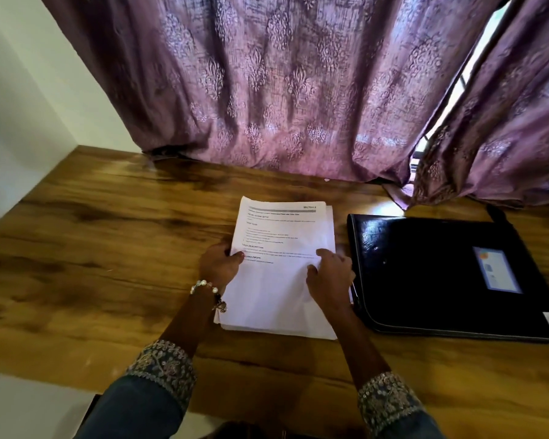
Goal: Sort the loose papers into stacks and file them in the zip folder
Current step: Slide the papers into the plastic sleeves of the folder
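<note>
Wooden desk [92,248], left hand [217,264] grip pinching papers [279,280], right hand [328,275] flat, "TASK DESCRIPTION"

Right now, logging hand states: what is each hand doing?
Left hand: grips the papers at their left edge.
Right hand: open, fingers resting on the papers.

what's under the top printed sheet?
More white sheets, edges fanning out beneath the top sheet. Their faces are covered. Left hand grips the edge; right hand rests on top.
</note>
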